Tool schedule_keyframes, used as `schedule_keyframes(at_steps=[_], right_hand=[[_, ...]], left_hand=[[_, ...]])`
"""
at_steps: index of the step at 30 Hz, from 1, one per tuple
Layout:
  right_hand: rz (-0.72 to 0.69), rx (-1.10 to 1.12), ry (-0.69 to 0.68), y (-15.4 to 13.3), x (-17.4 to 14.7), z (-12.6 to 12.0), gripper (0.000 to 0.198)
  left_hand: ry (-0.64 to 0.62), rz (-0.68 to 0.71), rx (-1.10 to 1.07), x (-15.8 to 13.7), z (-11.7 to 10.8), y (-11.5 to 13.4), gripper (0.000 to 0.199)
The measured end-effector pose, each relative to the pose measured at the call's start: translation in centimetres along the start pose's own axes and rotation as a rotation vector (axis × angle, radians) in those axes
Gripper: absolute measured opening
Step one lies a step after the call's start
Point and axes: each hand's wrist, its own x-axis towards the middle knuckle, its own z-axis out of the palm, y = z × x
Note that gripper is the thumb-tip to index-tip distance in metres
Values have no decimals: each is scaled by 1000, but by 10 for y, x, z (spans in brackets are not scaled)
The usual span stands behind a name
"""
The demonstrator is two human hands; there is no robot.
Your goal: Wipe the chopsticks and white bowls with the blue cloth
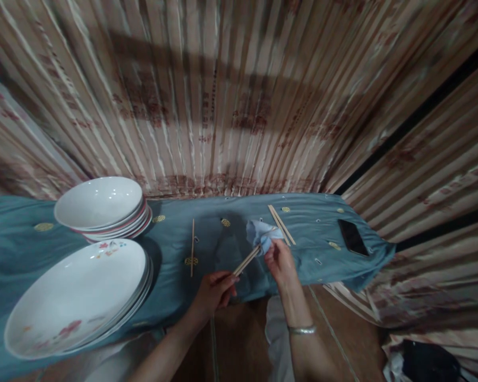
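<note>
Pinched in my left hand (217,289) are the lower ends of a pair of wooden chopsticks (247,260), slanting up to the right. My right hand (279,260) is closed on a light blue cloth (262,233), which wraps around the upper part of these chopsticks and hides most of it. Just beyond the cloth, more chopsticks (281,224) lie on the blue tablecloth (227,249). Left of my hands, a single chopstick (192,246) lies roughly upright in view on the fabric.
At the left stands a stack of white bowls (103,204), and in front of it a stack of floral plates (79,297). A black phone (352,237) lies near the table's right end. Pleated curtains (223,106) hang behind and at the right.
</note>
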Motion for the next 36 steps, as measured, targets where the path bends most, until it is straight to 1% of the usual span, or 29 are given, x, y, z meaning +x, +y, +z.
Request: schedule_keyframes(at_steps=[3,4,8,11,13,16,21,23,26,29,31,34,36], right_hand=[[24,75,67,0,-4,14,23],[37,64,46,3,-8,19,24],[136,-57,-176,28,-27,35,20],[211,-91,-252,47,-39,39,26],[233,-100,-268,53,-41,39,26],[213,-107,-250,50,-41,36,24],[138,-106,-177,29,-39,27,18],[107,-101,-141,20,-36,22,15],[51,-64,-53,6,-25,9,12],[17,3,36,-7,-13,-4,22],[-11,75,62,-13,-6,-10,25],[-20,158,66,-18,2,-12,26],[-12,167,58,-15,4,-9,25]], left_hand=[[9,17,-35,3,1,1,44],[9,26,-48,4,2,2,44],[11,65,-124,8,10,4,45],[53,100,-174,13,12,3,44],[55,111,-181,17,12,1,44],[6,113,-157,21,13,-1,44],[-88,103,-169,24,23,-2,42],[-95,82,-169,24,28,-2,40],[-93,47,-111,22,31,-3,45],[-91,33,-27,21,28,-4,47],[-88,38,30,21,23,-6,45],[-92,42,89,21,16,-8,44],[-86,26,93,21,12,-8,46]])
